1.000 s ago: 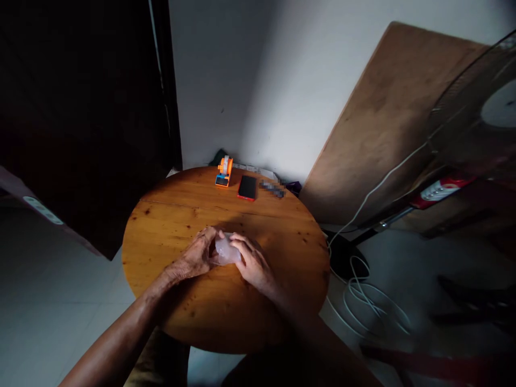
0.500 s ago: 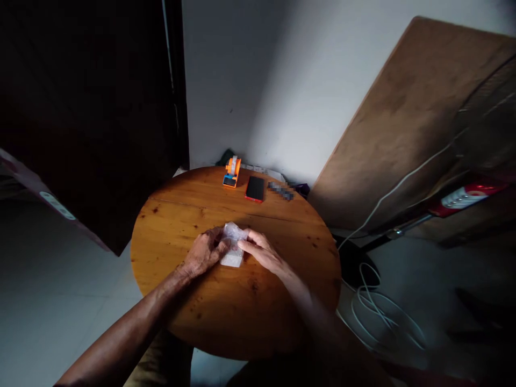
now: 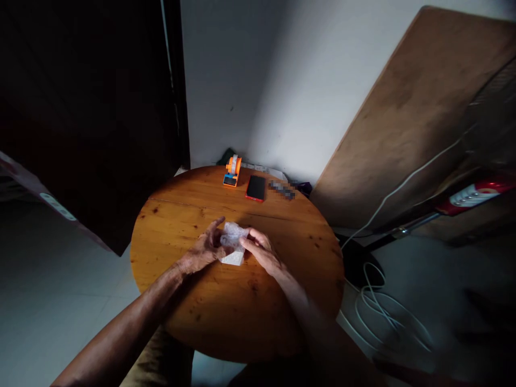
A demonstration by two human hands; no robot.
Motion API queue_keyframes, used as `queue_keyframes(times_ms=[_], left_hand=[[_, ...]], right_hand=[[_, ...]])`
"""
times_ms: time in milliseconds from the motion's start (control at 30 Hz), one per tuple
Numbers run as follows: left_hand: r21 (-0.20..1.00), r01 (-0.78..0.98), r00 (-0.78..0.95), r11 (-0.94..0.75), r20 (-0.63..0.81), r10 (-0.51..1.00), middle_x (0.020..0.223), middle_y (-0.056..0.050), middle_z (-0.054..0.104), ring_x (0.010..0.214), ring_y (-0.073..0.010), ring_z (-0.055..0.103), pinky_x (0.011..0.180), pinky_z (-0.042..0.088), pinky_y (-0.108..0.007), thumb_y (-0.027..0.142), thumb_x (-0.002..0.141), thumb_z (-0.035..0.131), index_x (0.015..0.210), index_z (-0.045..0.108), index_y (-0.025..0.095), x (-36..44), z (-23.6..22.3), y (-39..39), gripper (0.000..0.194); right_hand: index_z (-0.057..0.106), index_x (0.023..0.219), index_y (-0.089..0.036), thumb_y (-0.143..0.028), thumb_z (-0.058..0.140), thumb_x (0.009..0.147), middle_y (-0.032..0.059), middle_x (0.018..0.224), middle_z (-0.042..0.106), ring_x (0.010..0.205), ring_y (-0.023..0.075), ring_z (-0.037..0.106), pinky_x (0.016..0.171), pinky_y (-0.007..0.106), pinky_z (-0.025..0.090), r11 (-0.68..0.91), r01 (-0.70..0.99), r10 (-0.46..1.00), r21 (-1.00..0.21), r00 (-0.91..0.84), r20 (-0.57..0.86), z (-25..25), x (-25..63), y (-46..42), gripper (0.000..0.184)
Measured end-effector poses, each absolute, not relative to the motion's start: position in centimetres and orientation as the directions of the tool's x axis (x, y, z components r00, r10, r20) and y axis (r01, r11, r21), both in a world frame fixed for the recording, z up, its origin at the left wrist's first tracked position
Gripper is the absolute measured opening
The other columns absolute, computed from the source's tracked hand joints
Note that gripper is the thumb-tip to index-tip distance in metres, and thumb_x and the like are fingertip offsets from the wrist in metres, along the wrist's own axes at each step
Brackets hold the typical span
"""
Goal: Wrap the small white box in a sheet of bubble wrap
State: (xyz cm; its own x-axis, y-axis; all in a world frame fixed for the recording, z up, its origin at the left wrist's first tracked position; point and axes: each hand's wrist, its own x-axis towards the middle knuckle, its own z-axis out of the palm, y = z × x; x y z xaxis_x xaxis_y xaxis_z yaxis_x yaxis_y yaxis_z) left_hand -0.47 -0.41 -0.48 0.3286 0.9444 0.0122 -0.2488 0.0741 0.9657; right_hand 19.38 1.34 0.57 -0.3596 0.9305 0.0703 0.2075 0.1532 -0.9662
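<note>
A small whitish packet (image 3: 233,257), apparently wrapped in clear bubble wrap, is between my hands over the middle of the round wooden table. My right hand (image 3: 263,251) grips its right side, thumb on top and fingers at the far edge. At its left side is my left hand (image 3: 205,248), spread open, with a finger stretched away from the packet. The left thumb lies across the packet's near left part. What is inside the wrap cannot be made out.
On the wooden table (image 3: 169,236), toward the wall, stand an orange and blue tape dispenser (image 3: 233,171), a red-edged phone (image 3: 255,188) and a blurred-out dark item (image 3: 282,189). A brown board (image 3: 382,118) leans right; a white cable (image 3: 379,301) coils on the floor beside a fan stand.
My left hand has loosened from the packet, its fingers spreading and one rising up and away. My right hand keeps its grip. The view has shifted slightly.
</note>
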Motion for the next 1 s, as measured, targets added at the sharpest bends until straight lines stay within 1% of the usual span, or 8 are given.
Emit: queue_keyframes(times_ms=[133, 367, 433, 500, 633, 733, 867, 1000], left_hand=[[0.956, -0.291, 0.33, 0.05, 0.051, 0.943, 0.118, -0.01, 0.062, 0.101, -0.022, 0.063, 0.087, 0.053, -0.037, 0.038, 0.066, 0.085, 0.149, 0.031, 0.025, -0.3, -0.7, -0.3, 0.1], [0.959, -0.28, 0.319, 0.054, 0.04, 0.947, 0.121, -0.01, 0.062, 0.102, -0.0224, 0.064, 0.089, 0.053, -0.038, 0.042, 0.066, 0.086, 0.147, 0.034, 0.027, -0.4, -0.9, -0.1, 0.098], [0.957, -0.285, 0.321, 0.055, 0.041, 0.946, 0.122, -0.01, 0.062, 0.103, -0.0223, 0.063, 0.089, 0.053, -0.039, 0.041, 0.066, 0.085, 0.147, 0.035, 0.027, -0.4, -0.9, -0.1, 0.096], [0.96, -0.277, 0.315, 0.047, 0.045, 0.948, 0.122, -0.01, 0.061, 0.104, -0.023, 0.063, 0.091, 0.053, -0.04, 0.041, 0.066, 0.085, 0.147, 0.035, 0.027, -0.3, -0.8, -0.2, 0.096], [0.968, -0.251, 0.301, 0.025, 0.053, 0.952, 0.122, -0.014, 0.061, 0.108, -0.0247, 0.062, 0.094, 0.05, -0.04, 0.045, 0.066, 0.085, 0.148, 0.033, 0.021, -0.1, -0.3, -0.4, 0.1], [0.976, -0.215, 0.285, 0.021, 0.043, 0.957, 0.121, -0.014, 0.061, 0.108, -0.0249, 0.062, 0.092, 0.05, -0.038, 0.047, 0.067, 0.085, 0.148, 0.033, 0.019, 0.0, 0.1, -0.5, 0.1], [0.983, -0.182, 0.259, 0.003, 0.045, 0.965, 0.115, -0.012, 0.063, 0.104, -0.0243, 0.063, 0.086, 0.051, -0.035, 0.048, 0.068, 0.083, 0.146, 0.037, 0.02, 0.1, 0.1, -0.5, 0.095], [0.99, -0.137, 0.243, -0.015, 0.048, 0.969, 0.114, -0.011, 0.065, 0.1, -0.0228, 0.064, 0.085, 0.052, -0.035, 0.047, 0.072, 0.08, 0.145, 0.039, 0.022, 0.1, -0.1, -0.4, 0.087]], right_hand=[[0.062, 0.097, -0.018, -0.045, 0.063, 0.079, 0.0015, 0.081, 0.066, 0.071, 0.0153, 0.06, 0.063, 0.026, 0.046, 0.158, 0.196, 0.935, -0.968, -0.345, 0.083, 0.7, 19.2, 1.4, 0.033], [0.064, 0.102, -0.019, -0.033, 0.065, 0.077, 0.0013, 0.088, 0.068, 0.073, 0.0143, 0.06, 0.067, 0.026, 0.047, 0.214, 0.323, 0.931, -0.922, -0.354, 0.092, 2.4, 18.5, 2.5, 0.028], [0.065, 0.097, -0.019, -0.034, 0.067, 0.075, 0.0016, 0.086, 0.068, 0.073, 0.0142, 0.059, 0.067, 0.026, 0.046, 0.232, 0.335, 0.93, -0.913, -0.351, 0.107, 2.7, 18.1, 3.0, 0.027], [0.066, 0.089, -0.018, -0.039, 0.066, 0.076, 0.0006, 0.079, 0.065, 0.069, 0.0137, 0.056, 0.063, 0.025, 0.043, 0.228, 0.321, 0.937, -0.919, -0.329, 0.117, 2.8, 17.7, 3.3, 0.025], [0.065, 0.079, -0.017, -0.049, 0.06, 0.082, -0.0015, 0.066, 0.056, 0.062, 0.0125, 0.049, 0.057, 0.024, 0.037, 0.192, 0.256, 0.954, -0.947, -0.274, 0.119, 2.5, 17.1, 3.4, 0.032], [0.064, 0.074, -0.018, -0.052, 0.06, 0.083, -0.0021, 0.063, 0.052, 0.06, 0.0123, 0.047, 0.055, 0.024, 0.035, 0.215, 0.249, 0.958, -0.944, -0.243, 0.154, 2.5, 17.2, 3.1, 0.035], [0.065, 0.076, -0.018, -0.051, 0.06, 0.085, -0.0012, 0.066, 0.056, 0.062, 0.0132, 0.05, 0.057, 0.023, 0.038, 0.219, 0.246, 0.956, -0.944, -0.249, 0.156, 2.8, 17.4, 2.7, 0.034], [0.067, 0.079, -0.019, -0.042, 0.059, 0.085, 0.0008, 0.074, 0.064, 0.069, 0.0151, 0.058, 0.063, 0.024, 0.044, 0.237, 0.235, 0.953, -0.943, -0.247, 0.178, 3.1, 17.6, 2.3, 0.025]])
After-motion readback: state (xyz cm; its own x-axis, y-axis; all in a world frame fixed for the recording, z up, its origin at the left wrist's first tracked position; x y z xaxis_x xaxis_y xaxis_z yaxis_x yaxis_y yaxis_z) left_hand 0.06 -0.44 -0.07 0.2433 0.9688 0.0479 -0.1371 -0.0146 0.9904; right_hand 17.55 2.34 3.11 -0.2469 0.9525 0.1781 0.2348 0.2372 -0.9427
